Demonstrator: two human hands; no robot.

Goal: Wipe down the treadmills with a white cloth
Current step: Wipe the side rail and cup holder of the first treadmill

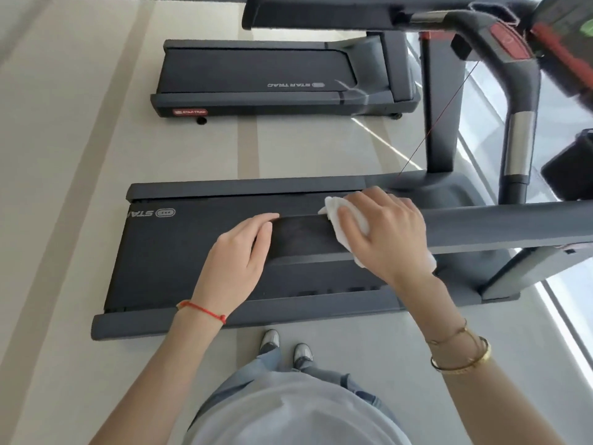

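Note:
I stand beside the near treadmill (167,252), a dark grey machine with a black belt. Its padded side handrail (500,226) runs across in front of me. My right hand (388,232) presses a crumpled white cloth (340,213) onto the left end of that handrail, fingers spread over the cloth. My left hand (237,255) rests flat on the handrail's end just left of the cloth, fingers straight. Part of the cloth is hidden under my right palm.
A second treadmill (256,75) stands farther away on the pale striped floor (64,155). The near treadmill's upright post (439,107), curved grip (519,123) and console with a red button (510,43) rise at the right. A window edge (571,303) runs along the right.

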